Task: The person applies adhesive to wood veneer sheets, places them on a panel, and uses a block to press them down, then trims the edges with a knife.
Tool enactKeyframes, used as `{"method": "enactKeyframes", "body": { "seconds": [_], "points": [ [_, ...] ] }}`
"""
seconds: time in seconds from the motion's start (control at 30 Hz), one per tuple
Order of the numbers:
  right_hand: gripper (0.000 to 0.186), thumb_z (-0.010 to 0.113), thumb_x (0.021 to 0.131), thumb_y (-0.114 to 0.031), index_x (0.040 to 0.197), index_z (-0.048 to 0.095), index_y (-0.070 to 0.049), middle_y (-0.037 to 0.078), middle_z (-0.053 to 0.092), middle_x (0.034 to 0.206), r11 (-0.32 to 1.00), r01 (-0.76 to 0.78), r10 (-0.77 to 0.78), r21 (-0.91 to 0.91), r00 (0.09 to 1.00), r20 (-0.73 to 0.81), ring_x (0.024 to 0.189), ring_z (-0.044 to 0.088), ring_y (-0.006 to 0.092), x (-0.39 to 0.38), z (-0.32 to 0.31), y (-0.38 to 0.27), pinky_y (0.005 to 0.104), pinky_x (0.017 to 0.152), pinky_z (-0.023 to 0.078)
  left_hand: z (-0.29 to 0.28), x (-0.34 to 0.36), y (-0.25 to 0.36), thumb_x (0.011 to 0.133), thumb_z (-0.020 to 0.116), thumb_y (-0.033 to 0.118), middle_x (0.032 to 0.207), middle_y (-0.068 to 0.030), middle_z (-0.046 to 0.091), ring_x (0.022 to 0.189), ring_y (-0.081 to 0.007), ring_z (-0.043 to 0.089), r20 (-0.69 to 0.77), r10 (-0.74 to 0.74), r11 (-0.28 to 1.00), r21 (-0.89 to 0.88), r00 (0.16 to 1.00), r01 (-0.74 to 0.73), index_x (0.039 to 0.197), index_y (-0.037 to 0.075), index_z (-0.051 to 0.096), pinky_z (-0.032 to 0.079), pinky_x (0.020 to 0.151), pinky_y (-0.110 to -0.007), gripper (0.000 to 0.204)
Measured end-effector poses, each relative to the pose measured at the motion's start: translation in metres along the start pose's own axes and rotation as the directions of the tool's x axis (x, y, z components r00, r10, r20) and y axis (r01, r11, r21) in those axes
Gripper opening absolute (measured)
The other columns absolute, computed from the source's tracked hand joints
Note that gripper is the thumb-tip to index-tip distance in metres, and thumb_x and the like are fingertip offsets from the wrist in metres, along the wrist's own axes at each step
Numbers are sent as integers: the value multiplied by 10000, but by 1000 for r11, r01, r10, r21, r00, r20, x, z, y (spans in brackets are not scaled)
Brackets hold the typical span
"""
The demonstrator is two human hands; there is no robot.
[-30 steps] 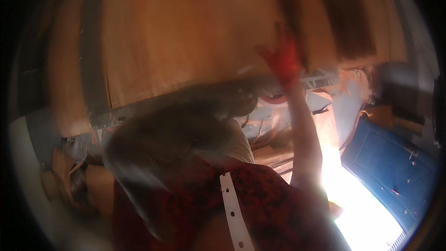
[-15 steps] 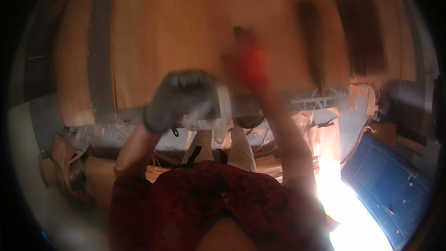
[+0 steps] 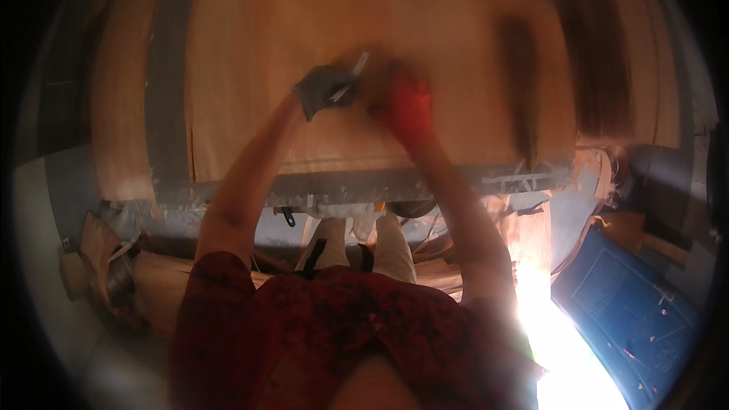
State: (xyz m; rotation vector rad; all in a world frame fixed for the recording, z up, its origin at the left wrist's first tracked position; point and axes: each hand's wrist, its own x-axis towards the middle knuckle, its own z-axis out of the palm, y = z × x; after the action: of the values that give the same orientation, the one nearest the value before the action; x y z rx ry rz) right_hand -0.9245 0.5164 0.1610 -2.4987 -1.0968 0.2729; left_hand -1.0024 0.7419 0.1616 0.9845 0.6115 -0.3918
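My left hand [image 3: 326,89], in a grey glove, is closed on a thin white strip [image 3: 361,64] that sticks up past the fingers. Beside it, my right hand [image 3: 411,110] wears a red glove and is smeared by motion; whether it holds anything is hidden in the blur. Both hands are over a broad sheet of thin reddish-brown wood [image 3: 258,99], a little apart from each other. The sheet lies on a grey work surface whose front edge [image 3: 326,182] runs across in front of my body.
Dark gaps [image 3: 516,76] and a grey strip [image 3: 165,83] show beside the wood. Torn wood scraps [image 3: 114,258] lie below the front edge at left. A blue panel-like object [image 3: 630,304] stands at lower right, next to glaring light on the floor.
My left hand has moved forward and up from the front edge onto the wood, near my right hand. The right hand has shifted slightly back toward me.
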Motion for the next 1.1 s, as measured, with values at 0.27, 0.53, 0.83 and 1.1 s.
{"method": "enactKeyframes", "body": {
  "seconds": [0.27,0.53,0.83,1.1],
  "points": [
    [875,794,725,-367,1468,397,-131,74,370,1554,936,309,-292,-171,950,113,1428,317,309,16,-13,-15,437,1052,341,12,-7,-5,937,621,143,778,-139,672,603,-190,628,-137,15,999,-28,990,-19,965,-58,659,524,534,-315,207],
    [755,765,742,-327,1419,468,-176,55,401,1536,889,343,-293,-305,936,196,1419,348,278,25,-8,-12,425,1055,351,13,-35,-7,898,675,183,773,-120,671,627,-193,662,-194,-10,951,302,981,69,924,-30,658,556,551,-317,215],
    [890,824,714,-349,1466,407,-121,92,405,1514,982,115,-108,-149,993,57,1387,345,353,9,-44,5,411,1115,324,-1,-85,39,903,691,238,785,-88,656,686,-180,683,-279,90,927,375,956,23,959,1,658,549,567,-303,246],
    [1109,868,664,-301,1536,237,-33,132,390,1518,949,-127,173,290,975,-138,1390,330,330,-26,-45,50,383,1152,307,82,62,26,928,664,265,786,-61,651,682,-156,665,78,114,927,350,990,-134,985,46,659,556,599,-306,226]
  ]
}}
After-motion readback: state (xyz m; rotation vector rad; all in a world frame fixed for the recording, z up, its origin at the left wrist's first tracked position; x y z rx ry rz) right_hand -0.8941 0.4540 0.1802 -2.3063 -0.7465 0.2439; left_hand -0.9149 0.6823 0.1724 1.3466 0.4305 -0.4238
